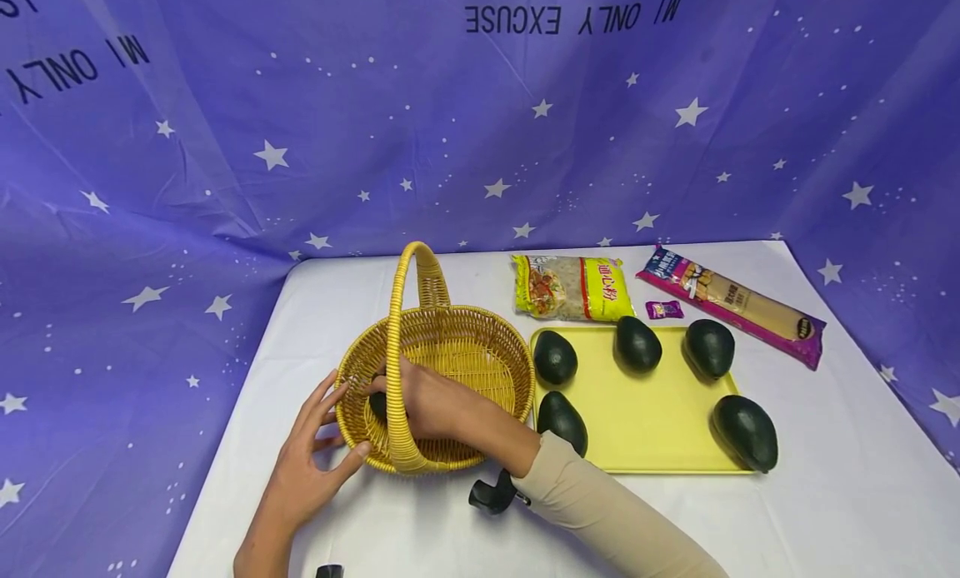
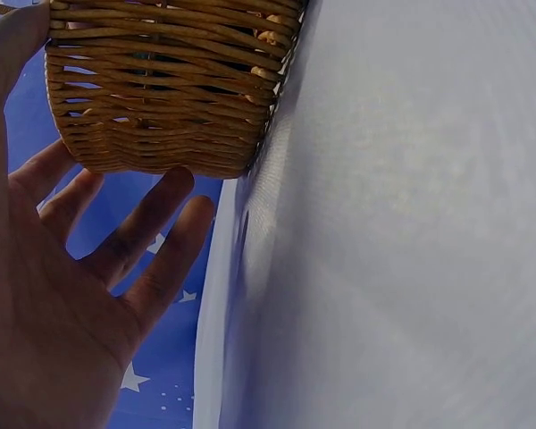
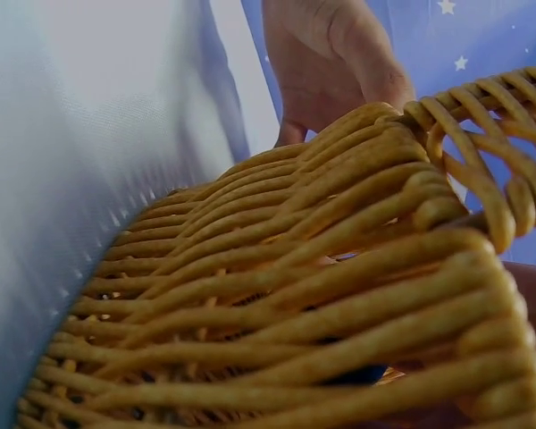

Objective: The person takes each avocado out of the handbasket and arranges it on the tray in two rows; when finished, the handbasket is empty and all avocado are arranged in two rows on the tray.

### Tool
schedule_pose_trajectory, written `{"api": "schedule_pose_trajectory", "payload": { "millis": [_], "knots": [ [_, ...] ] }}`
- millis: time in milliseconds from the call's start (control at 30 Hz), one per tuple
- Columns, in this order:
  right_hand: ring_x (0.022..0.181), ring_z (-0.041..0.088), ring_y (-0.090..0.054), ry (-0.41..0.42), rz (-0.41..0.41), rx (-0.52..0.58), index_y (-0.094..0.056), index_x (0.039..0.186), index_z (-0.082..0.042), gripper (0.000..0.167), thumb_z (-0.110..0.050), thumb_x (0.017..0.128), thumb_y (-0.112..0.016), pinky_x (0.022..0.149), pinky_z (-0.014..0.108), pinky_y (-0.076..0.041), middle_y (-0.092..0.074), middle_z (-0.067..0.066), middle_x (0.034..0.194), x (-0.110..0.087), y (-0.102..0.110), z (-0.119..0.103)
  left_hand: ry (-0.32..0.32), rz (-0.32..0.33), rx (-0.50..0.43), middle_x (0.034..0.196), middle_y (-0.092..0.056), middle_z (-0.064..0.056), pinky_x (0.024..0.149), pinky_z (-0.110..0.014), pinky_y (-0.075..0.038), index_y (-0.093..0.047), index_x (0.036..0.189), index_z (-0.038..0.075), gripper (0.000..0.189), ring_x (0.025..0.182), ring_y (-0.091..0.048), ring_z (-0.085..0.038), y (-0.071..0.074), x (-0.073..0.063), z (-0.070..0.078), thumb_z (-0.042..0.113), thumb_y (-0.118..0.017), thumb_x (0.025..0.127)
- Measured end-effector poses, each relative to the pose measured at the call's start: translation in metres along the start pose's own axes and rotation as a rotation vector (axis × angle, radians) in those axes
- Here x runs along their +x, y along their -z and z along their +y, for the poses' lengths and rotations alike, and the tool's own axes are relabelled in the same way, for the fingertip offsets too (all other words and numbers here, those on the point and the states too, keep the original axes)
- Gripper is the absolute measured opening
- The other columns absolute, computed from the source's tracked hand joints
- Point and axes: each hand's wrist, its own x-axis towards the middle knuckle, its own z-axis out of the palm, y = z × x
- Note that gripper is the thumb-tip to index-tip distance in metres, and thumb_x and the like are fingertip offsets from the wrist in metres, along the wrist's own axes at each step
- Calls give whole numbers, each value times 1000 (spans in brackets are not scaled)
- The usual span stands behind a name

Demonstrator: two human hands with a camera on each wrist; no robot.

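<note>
A yellow wicker basket [image 1: 480, 345] with a tall arched handle [image 1: 395, 353] stands on the left half of the table. Reaching into it beneath the handle, my right hand [image 1: 431, 399] grips a dark green avocado [image 1: 377, 406] at the basket's left end; the handle and the hand partly cover the fruit. My left hand [image 1: 303, 470] is spread around the outside of that end. In the left wrist view its straight fingers [image 2: 147, 237] touch the woven wall. Only gaps in the weave let the right wrist view see inside.
Right of the basket lies a yellow tray [image 1: 637, 428] with several avocados [image 1: 637, 345] along its edges. Behind it are a yellow pasta bag [image 1: 573, 288], a small purple packet [image 1: 664, 310] and a long purple noodle pack [image 1: 735, 303]. A starry purple curtain [image 1: 450, 145] hangs behind the white table.
</note>
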Motion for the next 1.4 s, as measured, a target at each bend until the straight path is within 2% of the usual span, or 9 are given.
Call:
{"api": "schedule_pose_trajectory", "payload": {
  "millis": [300, 633, 700, 800, 900, 1100, 1400],
  "knots": [
    [120, 18, -64, 58, 45, -3, -69, 140, -14, 53, -24, 91, -87, 108, 21, -51, -62, 12, 136, -2, -1, 5, 4, -5, -10, 176, -29, 3, 92, -17, -59, -45, 165, 20, 90, 124, -55, -2, 1, 1, 2, 8, -89, 87],
    [114, 13, -64, 75, 58, -39, -70, 142, -10, 54, -24, 93, -87, 101, 17, -53, -62, 11, 141, -4, 1, 9, 2, -5, -6, 176, -30, 3, 92, -18, -60, -45, 165, 20, 90, 125, -55, -3, 1, 1, 2, 8, -88, 87],
    [112, 13, -64, 78, 69, -44, -70, 142, -11, 54, -23, 93, -86, 99, 16, -54, -61, 11, 138, -5, 2, 10, -1, -4, -9, 176, -30, 2, 91, -18, -59, -45, 165, 20, 90, 124, -55, -3, 1, 1, 1, 7, -88, 87],
    [108, 12, -63, 71, 80, -41, -69, 144, -13, 55, -23, 92, -87, 97, 17, -54, -57, 10, 132, -7, 4, 11, -4, -4, -12, 176, -30, 2, 91, -17, -59, -45, 165, 20, 90, 124, -55, -3, 0, 1, 1, 7, -88, 87],
    [108, 11, -61, 36, 76, -40, -69, 145, -16, 56, -23, 93, -86, 94, 15, -54, -53, 10, 135, -10, 7, 11, -6, -1, -7, 176, -30, 2, 91, -16, -59, -46, 164, 19, 89, 124, -55, -2, 0, 1, 1, 7, -88, 87],
    [124, 17, -61, -24, 62, -57, -67, 143, -14, 56, -27, 92, -88, 105, 21, -55, -48, 12, 153, -17, 14, 12, -13, 7, 3, 176, -30, 2, 91, -17, -59, -47, 164, 19, 90, 124, -55, -3, 0, 1, 2, 7, -89, 86],
    [125, 23, -63, -26, 108, 9, -66, 143, -12, 57, -30, 93, -87, 108, 31, -56, -47, 11, 153, -29, 21, 18, -28, 21, 26, 175, -32, 2, 89, -19, -60, -48, 163, 18, 89, 123, -57, -5, -1, 1, 3, 8, -90, 85]
  ]
}}
